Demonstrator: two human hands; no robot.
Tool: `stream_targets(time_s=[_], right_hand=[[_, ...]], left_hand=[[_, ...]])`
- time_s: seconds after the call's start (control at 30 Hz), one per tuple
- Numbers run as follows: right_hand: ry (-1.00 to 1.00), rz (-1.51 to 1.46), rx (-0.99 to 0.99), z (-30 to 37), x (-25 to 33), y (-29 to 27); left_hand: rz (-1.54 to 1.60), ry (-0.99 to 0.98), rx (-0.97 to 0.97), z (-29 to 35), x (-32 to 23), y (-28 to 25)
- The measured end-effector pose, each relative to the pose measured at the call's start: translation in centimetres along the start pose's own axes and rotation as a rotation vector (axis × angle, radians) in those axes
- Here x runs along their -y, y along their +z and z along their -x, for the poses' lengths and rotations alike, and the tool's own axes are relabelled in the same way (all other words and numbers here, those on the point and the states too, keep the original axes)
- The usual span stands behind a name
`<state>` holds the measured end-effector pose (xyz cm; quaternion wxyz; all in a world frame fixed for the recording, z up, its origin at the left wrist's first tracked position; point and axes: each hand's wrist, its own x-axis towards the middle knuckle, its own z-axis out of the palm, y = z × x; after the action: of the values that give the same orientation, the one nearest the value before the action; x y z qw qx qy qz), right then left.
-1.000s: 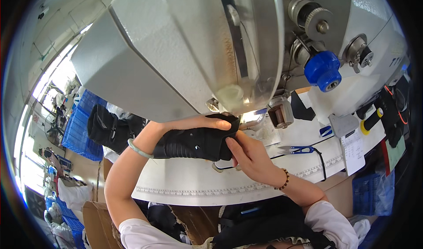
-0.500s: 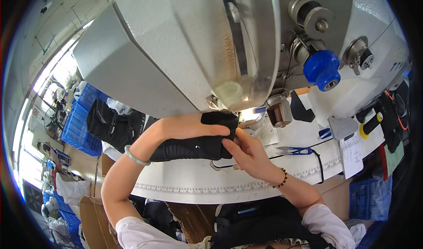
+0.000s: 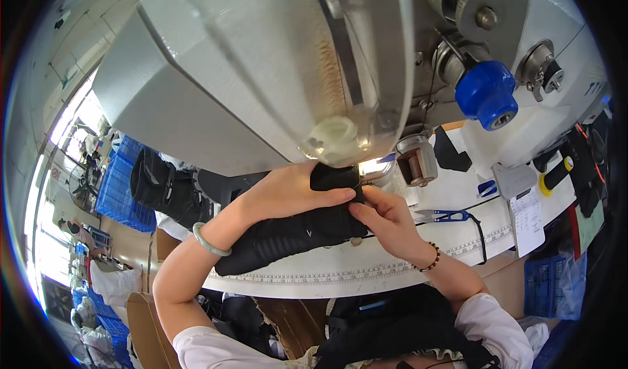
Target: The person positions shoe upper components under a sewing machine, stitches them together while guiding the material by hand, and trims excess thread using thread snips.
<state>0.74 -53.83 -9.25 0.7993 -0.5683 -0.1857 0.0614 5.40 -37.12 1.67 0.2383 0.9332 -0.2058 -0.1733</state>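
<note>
Head view: L hand (image 3: pixel 282 191) spread on blk fabric (image 3: pixel 284 237), R hand (image 3: pixel 394 226) pinching its edge.

Fabric workpiece (image 3: pixel 288 236) lies between and left of the fingers (image 3: pixel 367 216); above them hangs the sewing-machine head (image 3: pixel 216 75). Right of them, thread snips (image 3: pixel 450 216) lie on the table (image 3: pixel 451 194), a notepad (image 3: pixel 527 228) farther right; a plastic crate (image 3: pixel 127 198) far left.

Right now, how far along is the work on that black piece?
Done: the black piece looks shaped, with ridges and a small light mark. In hand: the left hand and right hand hold its end by the sewing machine. Remaining: perhaps that end; any stitching there is indistinct.
</note>
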Motion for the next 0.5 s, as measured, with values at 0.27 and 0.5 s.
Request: stream_targets(time_s=[0.27,0.5], right_hand=[[-0.058,-0.077,-0.013,0.2,-0.4,0.3],[0.007,-0.058,0.022,0.1,0.3,-0.5]], left_hand=[[0.147,0.039,0.04,-0.1,-1.2,-0.5],[0.185,0.156,-0.002,-0.2,-0.1,0.6]])
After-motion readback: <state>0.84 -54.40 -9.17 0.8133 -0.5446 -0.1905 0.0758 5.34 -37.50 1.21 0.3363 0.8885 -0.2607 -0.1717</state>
